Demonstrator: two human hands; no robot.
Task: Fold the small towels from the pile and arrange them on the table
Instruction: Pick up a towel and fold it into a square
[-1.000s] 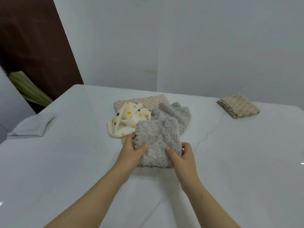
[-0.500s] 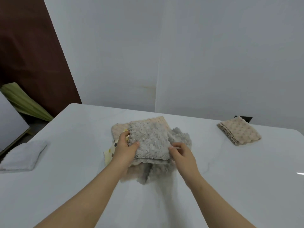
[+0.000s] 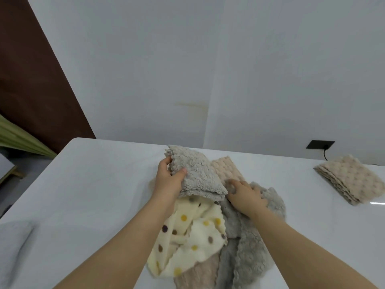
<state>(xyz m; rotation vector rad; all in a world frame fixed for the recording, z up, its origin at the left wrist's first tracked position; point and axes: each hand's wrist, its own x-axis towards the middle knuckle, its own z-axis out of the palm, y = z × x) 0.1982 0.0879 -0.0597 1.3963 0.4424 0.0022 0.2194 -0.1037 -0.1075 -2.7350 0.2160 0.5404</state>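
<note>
Left hand (image 3: 168, 182) grip closed on the folded grey towel (image 3: 198, 174), lifted above the pile (image 3: 208, 236); right hand (image 3: 246, 197) rests open on another grey towel (image 3: 250, 247) on the desk (image 3: 93, 195).

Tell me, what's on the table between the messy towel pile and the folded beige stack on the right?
Nothing: the head view shows only bare white table between the pile and the folded beige stack.

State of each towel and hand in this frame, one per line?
Folded grey towel: lifted, in left hand's grip.
Left hand: shut on it.
Right hand: resting on loose grey towel.
Dotted cream towel: crumpled, unfolded.
Beige towel: flat, under pile.
Folded beige towel: set aside, right.
</note>
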